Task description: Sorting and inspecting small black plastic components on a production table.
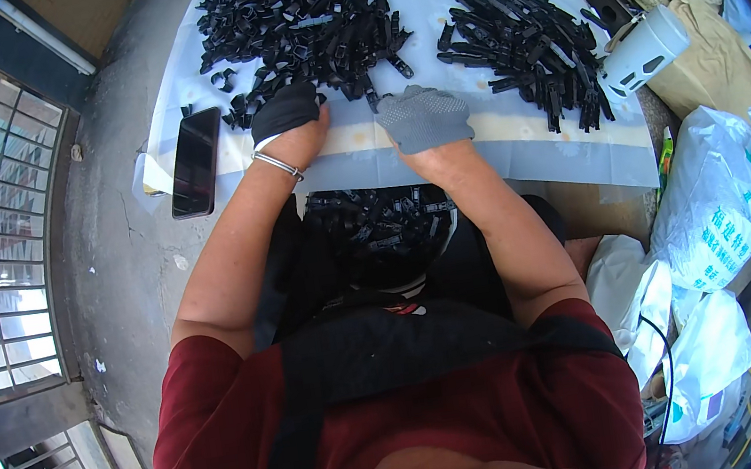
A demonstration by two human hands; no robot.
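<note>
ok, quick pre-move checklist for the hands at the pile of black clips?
1. Left hand in its black glove at the near edge of the big clip pile: ok.
2. Right hand in its grey glove at the table edge: ok.
3. Clip held in either hand: cannot tell, fingers face away.
4. Lap container under the table edge, clips inside: ok.
5. Phone lying flat apart from the pile: ok.
6. Second, longer-part pile separate from the first: ok.
</note>
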